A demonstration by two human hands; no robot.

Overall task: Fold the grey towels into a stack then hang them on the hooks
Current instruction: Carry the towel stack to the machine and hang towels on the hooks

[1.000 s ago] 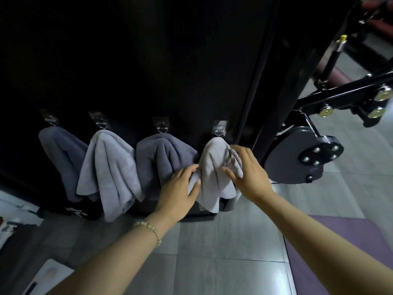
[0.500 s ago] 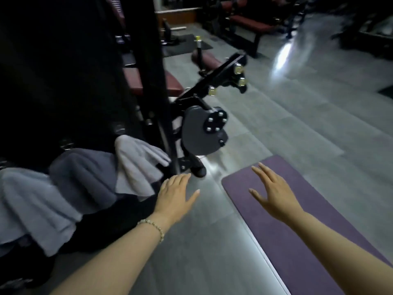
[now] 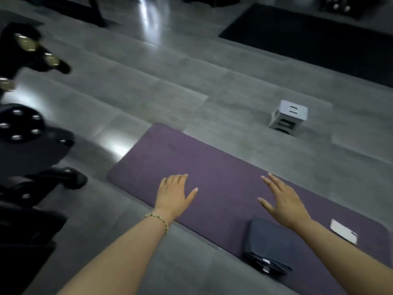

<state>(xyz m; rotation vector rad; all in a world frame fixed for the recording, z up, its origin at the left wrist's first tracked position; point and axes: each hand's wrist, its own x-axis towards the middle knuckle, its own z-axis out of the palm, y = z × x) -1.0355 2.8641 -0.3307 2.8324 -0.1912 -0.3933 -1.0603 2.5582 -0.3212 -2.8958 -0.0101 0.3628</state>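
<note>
Closest to the camera, lower right of the frame: a folded towel stack, dark grey-blue, sits on the near edge of the purple mat, partly under the right forearm. So the folding looks done for that pile, I'd say. The hanging isn't, since it's lying there with nobody touching it. No hooks anywhere in shot, so I can't say how many towels are up.

A little white card lies on the mat just right of that forearm.

Both hands are empty. The left hand, with a bead bracelet on the wrist, has flat, relaxed fingers over the mat's left end. The right hand is spread wide just past the stack and grips nothing. I can't tell if either palm actually touches the mat.

Further out it's a grey tiled floor, shiny with glare patches. A black gym machine runs down the left edge, pretty blurred. A small grey step box sits right of centre, and a black mat fills the upper right. Dim room overall.
</note>
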